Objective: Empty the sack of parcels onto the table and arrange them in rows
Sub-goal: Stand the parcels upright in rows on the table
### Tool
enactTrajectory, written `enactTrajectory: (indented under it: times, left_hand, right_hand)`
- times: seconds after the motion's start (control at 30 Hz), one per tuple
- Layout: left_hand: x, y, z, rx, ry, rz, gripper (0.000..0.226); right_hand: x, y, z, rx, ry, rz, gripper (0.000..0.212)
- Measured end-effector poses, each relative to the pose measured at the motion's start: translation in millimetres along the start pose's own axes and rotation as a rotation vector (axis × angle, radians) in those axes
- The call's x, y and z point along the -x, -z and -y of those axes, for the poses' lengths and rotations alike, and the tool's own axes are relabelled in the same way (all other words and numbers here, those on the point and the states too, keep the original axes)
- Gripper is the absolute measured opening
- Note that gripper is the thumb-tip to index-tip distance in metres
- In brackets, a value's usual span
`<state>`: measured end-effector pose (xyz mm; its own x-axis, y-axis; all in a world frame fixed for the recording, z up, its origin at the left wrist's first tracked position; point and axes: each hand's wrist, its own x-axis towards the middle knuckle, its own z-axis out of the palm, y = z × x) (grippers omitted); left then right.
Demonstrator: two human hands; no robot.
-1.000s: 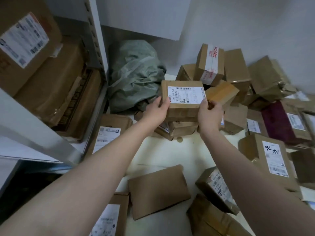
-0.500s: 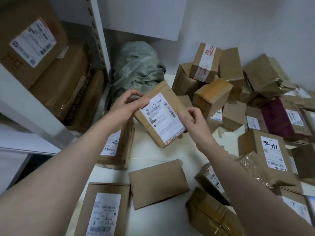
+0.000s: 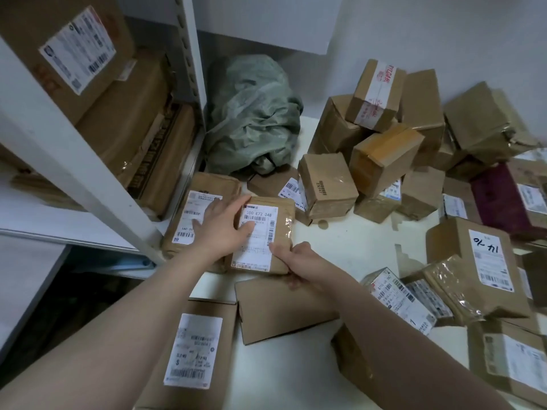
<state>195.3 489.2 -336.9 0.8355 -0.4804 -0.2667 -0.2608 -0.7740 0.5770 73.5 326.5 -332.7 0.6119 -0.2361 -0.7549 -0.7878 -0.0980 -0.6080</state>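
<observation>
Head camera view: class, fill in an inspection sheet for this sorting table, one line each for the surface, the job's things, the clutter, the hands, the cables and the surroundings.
Surface: white table, bare in the middle.
Job's things: flat parcel lies label up beside a second parcel, also label up; crumpled grey-green sack sits at the back corner.
Clutter: pile of boxes at the right, jumbled, not in rows.
Hands: left hand rests flat across both parcels; right hand pinches the flat parcel's near edge.
Cables: nothing seen.
Surroundings: shelf unit holding large boxes at the left; plain wall behind.
</observation>
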Motion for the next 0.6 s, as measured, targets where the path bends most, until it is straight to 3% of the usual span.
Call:
enactTrajectory:
  times: [0.1, 0.2, 0.27, 0.33, 0.4, 0.5, 0.53, 0.6]
  left_hand:
    - [3, -2, 1, -0.105, -0.018, 0.056, 0.064]
    - [1, -10, 1, -0.167, 0.016, 0.06, 0.072]
    - [-3, -14, 0, -0.219, 0.057, 0.059, 0.076]
    - [-9, -15, -6, -0.309, 0.113, 0.092, 0.079]
    - [-18, -12, -16, -0.362, 0.174, 0.101, 0.083]
    - [-38, -7, -36, -0.378, 0.163, 0.049, 0.08]
    - [-46, -7, -43, -0.359, 0.13, 0.026, 0.077]
    - [-60, -8, -56, -0.309, 0.063, -0.004, 0.073]
  right_hand:
    - [-11, 2, -11, -0.091, -0.063, 0.03, 0.067]
    - [-17, 4, -13, -0.137, -0.003, -0.012, 0.042]
    - [-21, 2, -7, -0.052, -0.007, -0.002, 0.025]
    - [-24, 1, 0, 0.175, -0.034, -0.031, 0.028]
    - [-28, 9, 7, 0.367, 0.02, -0.302, 0.033]
    - [-21, 33, 29, 0.3, 0.223, -0.925, 0.048]
    - [-22, 43, 38, 0.349, 0.257, -1.054, 0.056]
    - [-33, 59, 49, 0.457, 0.224, -1.075, 0.072]
